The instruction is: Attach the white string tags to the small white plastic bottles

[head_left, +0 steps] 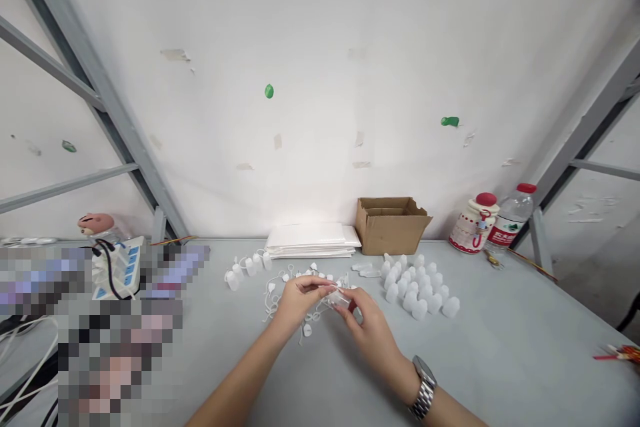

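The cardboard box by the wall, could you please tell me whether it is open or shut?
Open: the cardboard box has its top uncovered, and its inner walls show.

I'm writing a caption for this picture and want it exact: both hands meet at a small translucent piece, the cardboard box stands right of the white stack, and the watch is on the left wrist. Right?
One slip: the head view shows the watch on the right wrist, beyond the right hand. The rest stands.
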The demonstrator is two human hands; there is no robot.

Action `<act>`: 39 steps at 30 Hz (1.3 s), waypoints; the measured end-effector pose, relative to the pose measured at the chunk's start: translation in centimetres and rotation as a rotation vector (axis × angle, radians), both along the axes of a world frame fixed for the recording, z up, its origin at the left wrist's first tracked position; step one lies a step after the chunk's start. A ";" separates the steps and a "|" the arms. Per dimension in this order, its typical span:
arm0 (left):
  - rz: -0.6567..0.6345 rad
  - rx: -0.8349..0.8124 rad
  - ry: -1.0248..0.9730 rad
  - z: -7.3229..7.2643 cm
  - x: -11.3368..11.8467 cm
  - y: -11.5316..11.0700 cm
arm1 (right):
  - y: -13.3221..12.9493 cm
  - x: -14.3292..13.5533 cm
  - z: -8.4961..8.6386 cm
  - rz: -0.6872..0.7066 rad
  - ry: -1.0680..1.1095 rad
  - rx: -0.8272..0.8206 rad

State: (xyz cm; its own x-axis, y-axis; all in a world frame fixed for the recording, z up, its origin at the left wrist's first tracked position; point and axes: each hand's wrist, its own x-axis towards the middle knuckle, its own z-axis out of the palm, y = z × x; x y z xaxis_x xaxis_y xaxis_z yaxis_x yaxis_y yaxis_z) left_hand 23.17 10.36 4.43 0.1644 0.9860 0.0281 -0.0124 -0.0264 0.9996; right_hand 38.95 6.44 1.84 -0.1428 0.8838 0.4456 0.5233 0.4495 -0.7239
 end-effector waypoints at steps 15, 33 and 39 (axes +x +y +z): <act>0.076 -0.068 -0.002 -0.1 -0.4 0.4 | 0.4 0.1 -0.3 -0.019 -0.331 0.412; -0.050 -0.238 -0.224 1.1 -1.4 0.2 | -0.1 0.2 0.7 0.008 -0.013 -0.074; -0.001 -0.257 -0.464 1.1 -1.8 0.5 | -0.2 -0.1 1.1 0.023 0.050 -0.226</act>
State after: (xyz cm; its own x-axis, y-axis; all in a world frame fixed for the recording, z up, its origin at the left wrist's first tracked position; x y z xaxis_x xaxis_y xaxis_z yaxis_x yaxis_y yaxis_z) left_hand 21.39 10.84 5.49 0.1930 0.9706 -0.1440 -0.4550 0.2185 0.8632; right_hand 38.83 6.24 2.96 -0.1464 0.9588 0.2436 0.4755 0.2841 -0.8326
